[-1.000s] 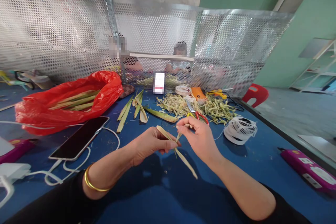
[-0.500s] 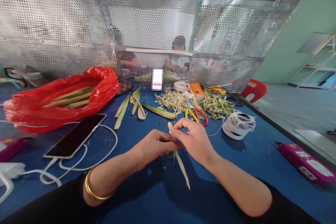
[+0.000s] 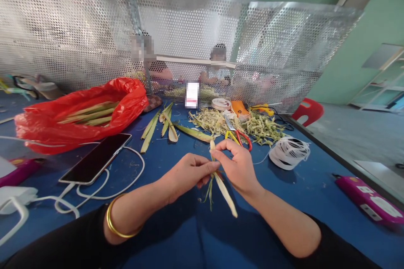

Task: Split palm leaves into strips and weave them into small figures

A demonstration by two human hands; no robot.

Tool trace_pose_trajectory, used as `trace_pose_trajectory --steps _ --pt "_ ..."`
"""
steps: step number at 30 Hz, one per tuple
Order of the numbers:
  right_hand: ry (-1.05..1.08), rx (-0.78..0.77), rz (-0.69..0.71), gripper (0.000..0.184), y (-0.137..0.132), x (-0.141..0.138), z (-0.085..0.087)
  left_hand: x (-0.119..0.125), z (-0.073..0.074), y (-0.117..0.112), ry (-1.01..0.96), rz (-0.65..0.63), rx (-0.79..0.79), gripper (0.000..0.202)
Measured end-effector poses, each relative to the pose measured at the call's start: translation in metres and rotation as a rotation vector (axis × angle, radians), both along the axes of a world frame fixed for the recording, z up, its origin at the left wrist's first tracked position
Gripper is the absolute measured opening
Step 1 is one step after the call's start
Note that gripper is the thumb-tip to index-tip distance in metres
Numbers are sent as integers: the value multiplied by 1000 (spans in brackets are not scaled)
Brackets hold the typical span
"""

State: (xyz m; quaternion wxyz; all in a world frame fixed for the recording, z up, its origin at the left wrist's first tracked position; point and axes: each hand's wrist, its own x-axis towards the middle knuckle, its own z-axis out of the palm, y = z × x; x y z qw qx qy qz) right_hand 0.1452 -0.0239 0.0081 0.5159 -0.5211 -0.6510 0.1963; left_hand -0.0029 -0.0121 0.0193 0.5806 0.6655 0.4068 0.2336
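Both my hands meet over the blue table (image 3: pixel 176 235) on one pale green leaf strip (image 3: pixel 227 195). My left hand (image 3: pixel 186 174), with a gold bangle at its wrist, pinches the strip from the left. My right hand (image 3: pixel 238 168) pinches it from the right, thumb and forefinger closed near its upper end. The strip's lower end hangs down and to the right, with thin green shreds beside it. Yellow and red scissors (image 3: pixel 238 136) lie just beyond my right hand.
A red plastic bag (image 3: pixel 63 128) with green stalks lies at the left, a phone (image 3: pixel 94 159) on a white cable before it. Loose stalks (image 3: pixel 158 126), a heap of shreds (image 3: pixel 240 124), a white cord coil (image 3: pixel 288 153) and a pink box (image 3: pixel 369 199) lie around. People sit behind the perforated metal screen (image 3: pixel 78 38).
My hands have drawn closer together on the strip. The strip has turned from slanting to nearly upright, and thin shreds now hang from it.
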Motion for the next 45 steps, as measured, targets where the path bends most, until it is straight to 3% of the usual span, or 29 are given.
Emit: trace_pose_trajectory --steps 5,7,11,16,19,23,28,34,40,42,45 --pt "-24 35 63 13 3 3 0 0 -3 2 -46 2 -27 30" --pt "15 56 16 10 5 8 1 -1 -2 5 -114 63 -108 31" --pt "161 16 -93 24 7 19 12 -7 4 11 -304 166 -183 42" --pt "-52 -200 118 25 0 18 22 -10 8 14 -358 275 -157 40" --pt "-167 -204 142 24 -3 13 18 -9 7 14 -274 329 -130 32" --pt "-228 -147 113 28 0 11 11 -7 0 17 -335 317 -130 26" --pt "-262 -180 88 29 8 16 9 -8 -1 19 -343 325 -161 33" --pt "-247 16 -5 21 10 19 9 -5 0 14 -293 267 -162 30" --pt "13 -221 78 22 10 15 6 2 -13 8 -202 119 -113 33" --pt "103 -239 89 26 11 15 5 1 -11 8 -195 91 -131 43" --pt "182 -201 70 28 13 18 5 -4 0 10 -186 157 -121 59"
